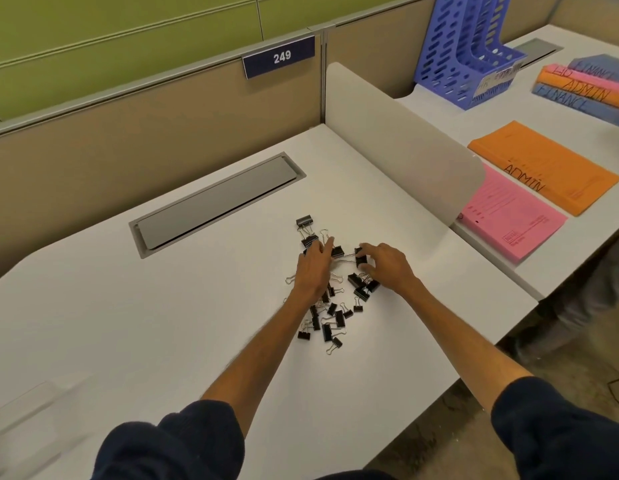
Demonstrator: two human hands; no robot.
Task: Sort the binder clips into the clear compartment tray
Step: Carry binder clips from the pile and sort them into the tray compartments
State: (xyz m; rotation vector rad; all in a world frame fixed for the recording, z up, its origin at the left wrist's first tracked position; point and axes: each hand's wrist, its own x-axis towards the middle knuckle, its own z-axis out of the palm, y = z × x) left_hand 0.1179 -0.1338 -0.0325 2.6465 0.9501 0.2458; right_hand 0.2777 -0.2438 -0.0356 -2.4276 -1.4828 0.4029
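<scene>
Several black binder clips [330,327] of different sizes lie in a loose pile on the white desk [162,289]. One larger clip [304,221] sits alone at the far edge of the pile. My left hand [313,268] lies flat over the pile's left side, fingers straight and touching clips. My right hand [386,266] is on the pile's right side, with its fingers and thumb curled round a black clip [360,259]. A clear compartment tray [31,407] shows faintly at the desk's near left corner, far from both hands.
A grey cable hatch [214,199] is set into the desk behind the pile. A white curved divider [405,143] stands to the right. On the neighbouring desk beyond it are pink [509,223] and orange [543,164] folders, a blue file rack [471,53] and stacked books.
</scene>
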